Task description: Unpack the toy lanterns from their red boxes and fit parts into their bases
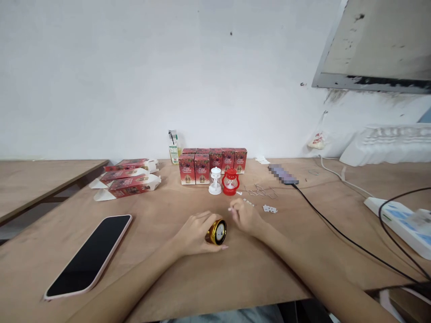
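My left hand (197, 233) is wrapped round a small gold lantern (217, 232) lying on its side on the wooden table (256, 269), its round base facing me. My right hand (244, 216) hovers just right of it, fingers pinched on a tiny white piece I cannot make out. Behind them stand a small white lantern (215, 181) and a red lantern (230, 182), both upright. Small white parts (270, 208) and thin wire handles (261, 191) lie to the right of the lanterns.
A row of red boxes (212, 163) stands at the back, flattened red cartons (126, 179) to their left. A phone (91, 255) lies face up at the left. A black cable (340, 231) and a white power strip (400, 222) lie at the right. A small bottle (173, 148) stands by the wall.
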{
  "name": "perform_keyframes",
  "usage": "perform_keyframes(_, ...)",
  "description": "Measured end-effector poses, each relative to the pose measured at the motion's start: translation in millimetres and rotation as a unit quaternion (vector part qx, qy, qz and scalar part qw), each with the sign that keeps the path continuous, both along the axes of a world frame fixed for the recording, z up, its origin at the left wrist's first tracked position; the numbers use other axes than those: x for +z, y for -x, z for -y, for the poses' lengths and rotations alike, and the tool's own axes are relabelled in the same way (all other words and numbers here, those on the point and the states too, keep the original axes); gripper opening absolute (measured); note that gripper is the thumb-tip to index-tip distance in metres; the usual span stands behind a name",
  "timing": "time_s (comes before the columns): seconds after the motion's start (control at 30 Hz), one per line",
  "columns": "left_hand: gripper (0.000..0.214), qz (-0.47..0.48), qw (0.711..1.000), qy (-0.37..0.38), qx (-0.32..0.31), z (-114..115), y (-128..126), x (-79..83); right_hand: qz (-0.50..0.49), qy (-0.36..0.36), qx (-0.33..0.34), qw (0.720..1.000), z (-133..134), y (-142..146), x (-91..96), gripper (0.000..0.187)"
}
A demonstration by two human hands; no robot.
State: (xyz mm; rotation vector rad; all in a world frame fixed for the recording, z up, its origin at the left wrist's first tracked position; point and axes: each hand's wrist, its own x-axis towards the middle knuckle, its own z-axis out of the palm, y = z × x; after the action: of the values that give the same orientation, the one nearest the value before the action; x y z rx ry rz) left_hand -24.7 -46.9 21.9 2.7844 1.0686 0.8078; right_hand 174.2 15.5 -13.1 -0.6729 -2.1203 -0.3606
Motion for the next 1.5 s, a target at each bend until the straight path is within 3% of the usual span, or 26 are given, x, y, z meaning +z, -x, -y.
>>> perform_keyframes(0.17, 0.047, -0.033, 0.999, -0.007, -0.010, 0.8, -1.3, 0.6, -0.059, 0.084, -0.141, 0.985, -35.2, -38.5, 3.6, 0.027)
perform_keyframes(0.33, 0.047, -0.039, 0.999, 0.003, -0.012, 0.9, -1.8, 1.8, -0.074, 0.152, -0.194, 0.966, -48.6, -54.6, 3.0, 0.029)
perform_keyframes(0.73, 0.048, -0.055, 0.998, 0.012, -0.011, 1.2, -1.6, 2.0, -0.073, 0.258, -0.250, 0.930, -56.5, -50.2, -4.1, 0.024)
perform_keyframes(0.9, 0.049, -0.057, 0.998, 0.012, -0.005, 1.9, -1.3, 2.7, -0.087, 0.281, -0.232, 0.927, -58.9, -53.2, -3.3, 0.021)
perform_keyframes(1.17, 0.051, -0.060, 0.998, 0.001, -0.001, 0.8, -0.6, 1.2, -0.088, 0.286, -0.191, 0.935, -59.1, -52.1, -3.9, 0.026)
perform_keyframes(1.5, 0.050, -0.053, 0.998, -0.018, 0.024, 1.0, 0.5, 2.9, -0.017, 0.252, -0.266, 0.930, -51.5, -58.0, -0.1, 0.022)
